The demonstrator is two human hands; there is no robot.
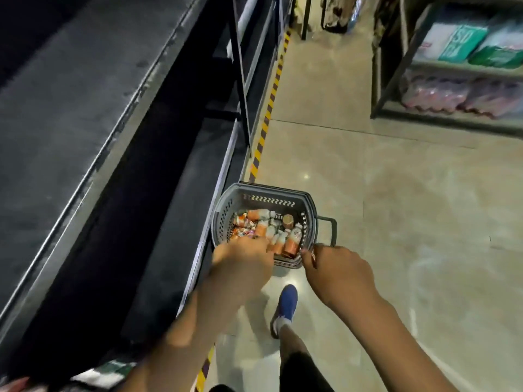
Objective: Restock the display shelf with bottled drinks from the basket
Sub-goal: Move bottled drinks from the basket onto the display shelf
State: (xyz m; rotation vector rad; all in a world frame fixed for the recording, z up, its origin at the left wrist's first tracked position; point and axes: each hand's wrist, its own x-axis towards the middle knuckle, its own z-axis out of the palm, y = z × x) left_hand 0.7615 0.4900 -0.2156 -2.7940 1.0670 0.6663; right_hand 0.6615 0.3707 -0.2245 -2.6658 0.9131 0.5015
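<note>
A grey plastic basket (pixel 266 190) stands on the floor beside the dark display shelf (pixel 175 210). Several small bottled drinks (pixel 257 215) with orange labels lie jumbled inside it, and one brown-capped bottle (pixel 288 220) stands upright. My left hand (pixel 240 258) reaches over the near left rim into the bottles. Its fingertips are blurred and hidden, so I cannot tell whether it holds one. My right hand (pixel 336 270) is closed at the near right corner, on the end of the basket's folded-out handle (pixel 331 230). The shelf boards in view are bare.
Yellow-and-black tape (pixel 266 120) runs along the shelf's foot. My blue shoe (pixel 287 302) is just behind the basket. A metal rack (pixel 452 66) with packaged goods stands across the aisle at the top right. Tiled floor (pixel 396 207) stretches to the right.
</note>
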